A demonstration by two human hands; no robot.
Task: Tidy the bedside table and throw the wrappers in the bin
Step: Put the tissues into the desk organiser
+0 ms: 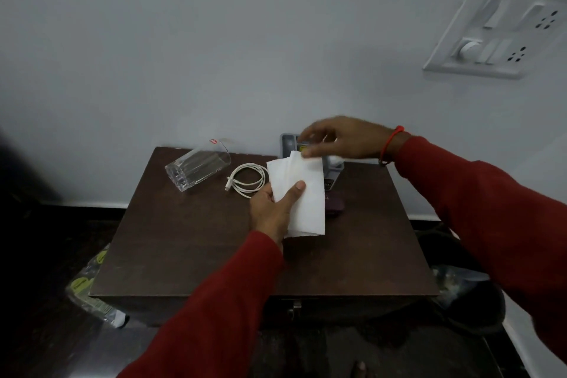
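Observation:
A white tissue (306,193) hangs above the dark wooden bedside table (190,242). My left hand (273,212) grips its lower left side, thumb on top. My right hand (340,139) pinches its upper edge. Behind the tissue stands a grey holder (288,144), mostly hidden by the tissue and my right hand. A clear drinking glass (199,167) lies on its side at the table's back left. A coiled white cable (247,179) lies between the glass and the tissue. A small dark purple object (334,205) peeks out right of the tissue.
A clear plastic wrapper with yellow-green marks (89,288) lies on the floor left of the table. A dark bin with a plastic liner (469,291) stands at the right. A white switch panel (503,27) is on the wall.

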